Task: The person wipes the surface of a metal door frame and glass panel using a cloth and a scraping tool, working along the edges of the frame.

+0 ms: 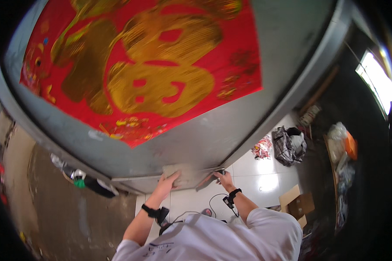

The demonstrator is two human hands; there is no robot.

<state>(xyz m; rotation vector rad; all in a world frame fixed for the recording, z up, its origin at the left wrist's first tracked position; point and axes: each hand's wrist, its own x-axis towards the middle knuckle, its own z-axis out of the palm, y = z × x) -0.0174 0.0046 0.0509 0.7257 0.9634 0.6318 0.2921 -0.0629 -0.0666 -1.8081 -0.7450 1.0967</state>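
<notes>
A grey metal door panel (196, 140) stands close before me, with a large red-and-gold paper decoration (166, 75) on its face. My left hand (168, 182) holds a pale, flat piece (179, 171) against the low part of the panel. Blur hides whether it is cloth, paper or board. To its right, my right hand (224, 179) grips a dark-handled flat tool (206, 180) beside the panel's lower right corner. The exact kind of tool cannot be told. Each wrist wears a black strap with a small device and a cable.
A checked bag (290, 146) and a heap of red wrappers (262, 147) lie on white floor tiles (248, 166) at right. An open cardboard box (297, 204) stands nearer me. Plastic bags (341, 146) line the far right. Left, a dark-and-green object (80, 179) lies on brown ground.
</notes>
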